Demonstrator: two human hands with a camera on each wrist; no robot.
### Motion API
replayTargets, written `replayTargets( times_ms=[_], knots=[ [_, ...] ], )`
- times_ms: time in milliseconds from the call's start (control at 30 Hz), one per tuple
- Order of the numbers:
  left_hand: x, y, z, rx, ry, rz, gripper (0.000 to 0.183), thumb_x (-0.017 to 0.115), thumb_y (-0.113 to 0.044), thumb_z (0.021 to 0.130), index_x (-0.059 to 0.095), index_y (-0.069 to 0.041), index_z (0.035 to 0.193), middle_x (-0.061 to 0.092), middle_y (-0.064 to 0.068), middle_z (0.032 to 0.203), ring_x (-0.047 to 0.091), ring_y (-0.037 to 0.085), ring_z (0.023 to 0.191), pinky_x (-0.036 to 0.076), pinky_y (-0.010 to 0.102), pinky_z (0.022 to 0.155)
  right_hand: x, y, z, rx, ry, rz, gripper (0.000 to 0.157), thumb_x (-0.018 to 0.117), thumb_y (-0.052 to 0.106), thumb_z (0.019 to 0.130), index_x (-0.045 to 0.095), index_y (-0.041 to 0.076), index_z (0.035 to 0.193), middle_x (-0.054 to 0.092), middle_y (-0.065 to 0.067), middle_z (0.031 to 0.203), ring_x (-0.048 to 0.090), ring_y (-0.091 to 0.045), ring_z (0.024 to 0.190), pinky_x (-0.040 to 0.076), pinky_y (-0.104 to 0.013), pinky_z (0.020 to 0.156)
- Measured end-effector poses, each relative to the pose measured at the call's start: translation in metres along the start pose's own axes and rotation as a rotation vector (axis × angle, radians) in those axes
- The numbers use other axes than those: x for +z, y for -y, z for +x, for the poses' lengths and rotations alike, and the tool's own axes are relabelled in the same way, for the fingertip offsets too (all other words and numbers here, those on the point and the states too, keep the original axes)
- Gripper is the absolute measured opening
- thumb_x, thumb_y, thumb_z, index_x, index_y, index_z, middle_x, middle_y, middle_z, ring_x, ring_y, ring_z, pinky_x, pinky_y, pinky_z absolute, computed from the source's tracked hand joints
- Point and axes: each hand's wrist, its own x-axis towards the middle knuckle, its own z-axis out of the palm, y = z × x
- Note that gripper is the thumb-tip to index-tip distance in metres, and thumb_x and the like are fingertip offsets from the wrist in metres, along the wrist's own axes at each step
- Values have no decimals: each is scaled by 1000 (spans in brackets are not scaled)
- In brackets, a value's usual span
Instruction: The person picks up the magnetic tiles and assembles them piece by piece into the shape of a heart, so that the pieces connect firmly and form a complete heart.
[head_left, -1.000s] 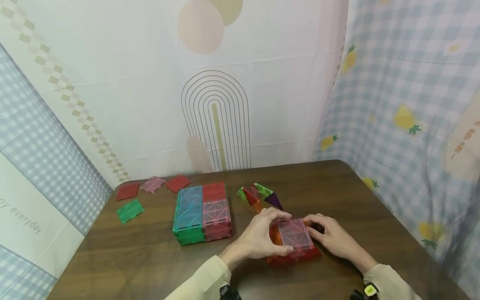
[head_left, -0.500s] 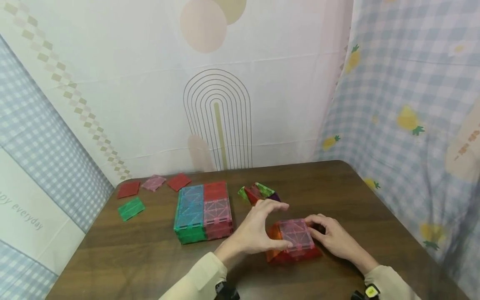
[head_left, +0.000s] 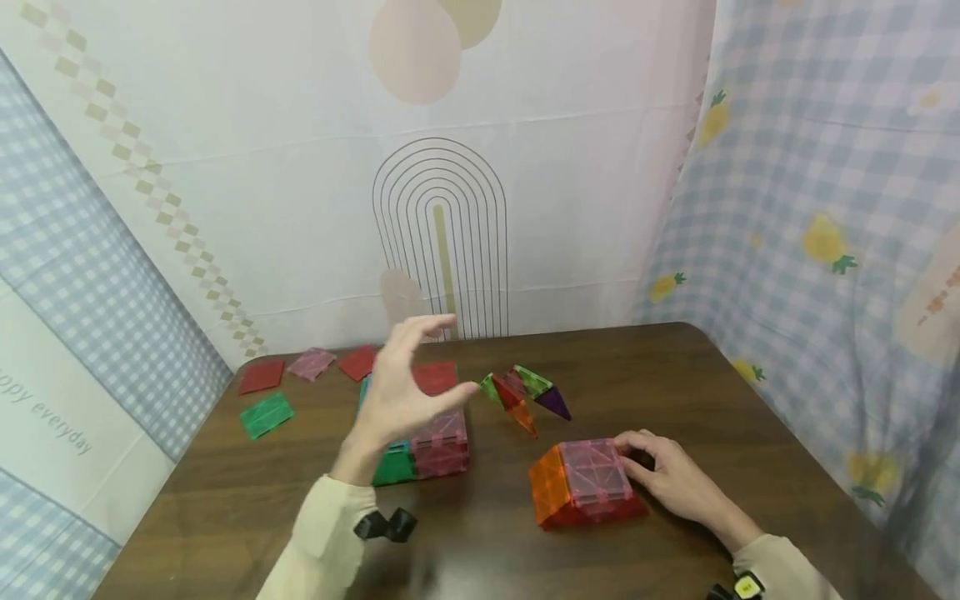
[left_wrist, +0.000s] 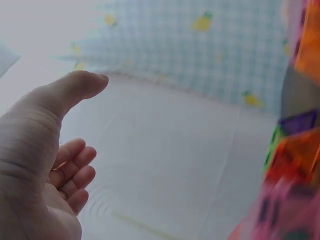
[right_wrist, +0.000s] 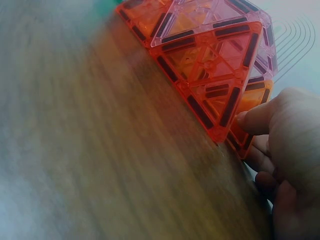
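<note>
Between the middle of the counter (head_left: 645, 375) and its right edge, from where I stand, sits a small block (head_left: 596, 468) of clear coloured tiles: pink on top, orange on the left flank, red low in front. The right hand (head_left: 667, 479) is at its right side, thumb and fingers closed in a narrow pinch on an orange part near the bottom. I'd judge the block light and hollow, each tile stiff and rather slick, with dark strips along the edges that look like magnets. The joins are probably the weak spot: a hard squeeze or a lift by the top alone could pull it apart. Best, I think, to hold it low on two opposite sides, using both hands, and slide rather than hoist it.

Farther left, the left hand (head_left: 397, 396) hangs wide, thumb well apart from its fingers, holding nothing, in front of a bigger box (head_left: 441, 454) of tiles. Beyond the block, a cluster of small triangles (head_left: 519, 410) lies toward the far edge. By the far left corner are a green tile (head_left: 267, 415), two red tiles (head_left: 262, 377) and a pink tile (head_left: 312, 364).
</note>
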Motion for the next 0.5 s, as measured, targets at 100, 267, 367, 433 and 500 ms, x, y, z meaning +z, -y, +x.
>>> replayTargets(
  times_ms=[100,267,367,433,500],
  knots=[
    [-21,13,-3,-28,-52,29,86,101,-31,80,62,-22,156,62,-2,155,55,21,141,48,56,113,-1,1,-1,6,3,-8,18,73,20,110,79,25,126,77,5,126,68,-10,114,58,-30,89],
    [-50,38,-10,-9,-85,81,92,103,-23,79,59,-20,160,61,2,160,55,26,148,45,58,119,-3,2,-1,21,-2,-17,18,73,20,110,79,25,126,77,6,126,69,-11,115,58,-30,90],
    [-70,59,-16,-8,-115,170,97,104,-22,77,57,-19,162,61,4,161,56,29,149,49,51,115,-2,0,0,18,6,-10,19,73,19,110,79,25,127,76,6,127,69,-12,116,58,-31,91],
    [-87,75,-23,-38,-141,230,100,104,-23,76,56,-21,164,60,5,162,55,31,150,50,53,115,-1,-1,0,20,13,-7,19,73,20,110,78,25,127,76,6,128,69,-12,117,59,-31,92],
    [-104,91,-32,-98,-167,265,100,104,-24,77,56,-25,164,59,5,163,53,33,152,50,58,114,-2,-1,0,26,20,-10,20,72,21,111,78,26,129,76,5,130,69,-14,119,59,-32,93]
  ],
)
